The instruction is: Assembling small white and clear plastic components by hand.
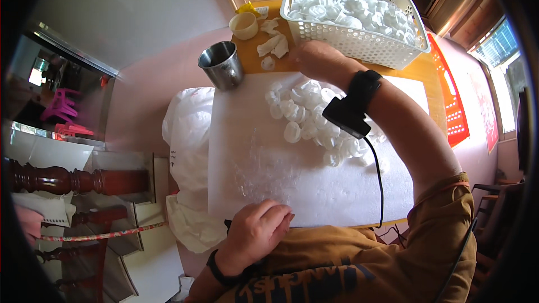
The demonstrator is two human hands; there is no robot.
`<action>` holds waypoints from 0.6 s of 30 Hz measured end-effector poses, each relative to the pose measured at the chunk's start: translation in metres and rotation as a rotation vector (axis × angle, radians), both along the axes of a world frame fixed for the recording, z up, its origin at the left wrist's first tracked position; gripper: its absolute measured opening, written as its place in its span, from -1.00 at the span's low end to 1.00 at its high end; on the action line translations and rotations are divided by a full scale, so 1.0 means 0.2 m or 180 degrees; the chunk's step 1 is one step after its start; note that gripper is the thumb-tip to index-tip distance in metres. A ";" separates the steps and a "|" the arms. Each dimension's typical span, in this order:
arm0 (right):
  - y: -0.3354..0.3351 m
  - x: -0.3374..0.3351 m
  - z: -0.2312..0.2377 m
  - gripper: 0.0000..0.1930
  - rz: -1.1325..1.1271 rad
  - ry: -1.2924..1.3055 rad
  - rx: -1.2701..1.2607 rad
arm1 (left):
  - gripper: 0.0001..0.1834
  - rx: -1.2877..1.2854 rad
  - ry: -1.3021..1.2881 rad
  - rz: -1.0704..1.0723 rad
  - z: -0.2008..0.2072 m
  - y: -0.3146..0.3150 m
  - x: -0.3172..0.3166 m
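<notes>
My left hand (259,230) is at the front edge of a white foam sheet (337,196), its fingers curled together. Whatever they hold, if anything, is hidden. Small clear bits (264,174) lie on the sheet beyond that hand. My right hand (319,59) reaches across to the far side, by the near left corner of a white perforated basket (359,42). Its fingers point away and are hidden. Below my right wrist, a loose pile of small white plastic parts (297,112) covers the sheet. Similar white parts (342,3) fill the basket.
A metal mug (222,66) stands at the sheet's far left corner. Behind it are a pale cup (244,25) and crumpled tissue (273,45). White plastic bags (191,129) bulge beside the table's left edge. At far left, another person's hand (28,221) shows near a patterned rod (106,234).
</notes>
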State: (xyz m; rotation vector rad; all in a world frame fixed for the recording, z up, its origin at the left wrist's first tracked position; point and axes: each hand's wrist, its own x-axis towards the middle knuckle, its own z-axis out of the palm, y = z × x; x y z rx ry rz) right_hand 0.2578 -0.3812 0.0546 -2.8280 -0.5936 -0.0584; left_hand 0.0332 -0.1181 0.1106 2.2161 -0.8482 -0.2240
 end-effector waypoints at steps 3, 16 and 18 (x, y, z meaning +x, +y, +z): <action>-0.05 -0.08 0.08 -0.77 -0.0311 0.0202 0.0408 | -0.88 -0.0013 -0.0023 -0.0003 0.00 0.00 0.00; 0.09 -1.14 0.28 -0.71 -0.0303 0.0108 0.1396 | -0.89 0.0195 0.0064 0.0477 -0.13 0.06 0.01; 0.11 -1.25 0.21 -0.72 -0.0625 0.0173 0.1393 | -0.89 0.0199 0.0153 0.0482 -0.15 0.04 0.01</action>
